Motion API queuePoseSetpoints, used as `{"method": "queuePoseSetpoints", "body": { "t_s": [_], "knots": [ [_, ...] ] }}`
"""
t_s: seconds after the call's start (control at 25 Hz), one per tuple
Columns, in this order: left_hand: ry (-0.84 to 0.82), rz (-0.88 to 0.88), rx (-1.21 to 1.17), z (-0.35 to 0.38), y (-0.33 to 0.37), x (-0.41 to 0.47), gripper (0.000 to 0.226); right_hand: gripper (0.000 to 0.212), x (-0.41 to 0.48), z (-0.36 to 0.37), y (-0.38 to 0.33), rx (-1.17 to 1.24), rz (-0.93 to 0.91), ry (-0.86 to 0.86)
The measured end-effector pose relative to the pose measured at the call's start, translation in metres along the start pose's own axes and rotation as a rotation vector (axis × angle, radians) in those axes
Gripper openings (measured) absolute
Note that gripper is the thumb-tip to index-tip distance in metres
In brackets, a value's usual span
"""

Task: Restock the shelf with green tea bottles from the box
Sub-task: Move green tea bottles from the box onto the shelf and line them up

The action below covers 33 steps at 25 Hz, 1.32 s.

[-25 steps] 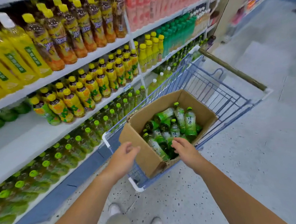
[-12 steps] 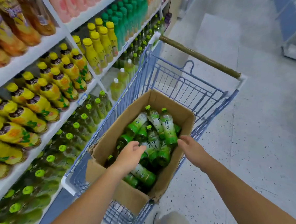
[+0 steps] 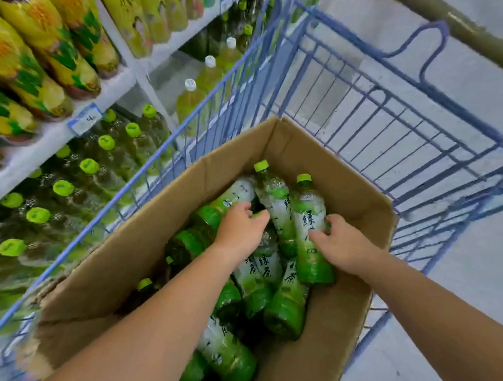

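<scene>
Far left: shelf (image 3: 57,139) stocked with yellow bottles (image 3: 34,27) above, green-capped bottles (image 3: 69,192) below. Beside it, blue cart (image 3: 365,114) carrying open box (image 3: 142,243). Inside box, green tea bottles (image 3: 227,352) heaped on their sides, labels up, caps toward far wall. Left hand (image 3: 239,227) down in box, fingers curled onto a bottle partly hidden beneath it; firm grip or mere touch impossible to tell. Just right, two bottles side by side, caps up-frame. Right hand (image 3: 340,244) wrapped around the rightmost bottle (image 3: 309,231) at mid-label, thumb across front, fingers behind.
</scene>
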State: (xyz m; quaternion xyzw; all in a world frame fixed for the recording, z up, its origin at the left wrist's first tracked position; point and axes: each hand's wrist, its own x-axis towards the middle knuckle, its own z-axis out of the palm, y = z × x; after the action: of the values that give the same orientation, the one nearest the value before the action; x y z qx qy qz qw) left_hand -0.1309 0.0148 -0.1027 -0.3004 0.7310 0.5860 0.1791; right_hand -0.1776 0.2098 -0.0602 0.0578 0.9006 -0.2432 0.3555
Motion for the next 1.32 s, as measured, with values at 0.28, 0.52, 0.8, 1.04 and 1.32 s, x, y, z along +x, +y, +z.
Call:
{"method": "queuePoseSetpoints", "body": {
  "t_s": [0.28,0.52,0.8,1.04,1.32],
  "knots": [
    [0.155,0.030,-0.040,0.041,-0.007,0.053,0.032,0.020,0.034,0.011,0.017,0.208,-0.018,-0.049],
    [0.215,-0.007,-0.014,0.054,-0.004,0.057,0.070,0.017,0.035,0.010,0.013,0.308,0.062,-0.093],
    [0.162,0.034,-0.124,0.049,-0.011,0.054,0.065,0.025,0.036,0.007,0.009,0.459,0.097,-0.163],
    [0.271,0.097,-0.475,0.027,-0.028,0.009,0.054,0.023,0.020,0.001,0.008,0.607,0.080,-0.288],
    [0.177,0.012,-0.522,0.005,-0.043,-0.062,0.046,0.025,-0.016,0.012,0.002,0.605,0.029,-0.345]
  ]
}}
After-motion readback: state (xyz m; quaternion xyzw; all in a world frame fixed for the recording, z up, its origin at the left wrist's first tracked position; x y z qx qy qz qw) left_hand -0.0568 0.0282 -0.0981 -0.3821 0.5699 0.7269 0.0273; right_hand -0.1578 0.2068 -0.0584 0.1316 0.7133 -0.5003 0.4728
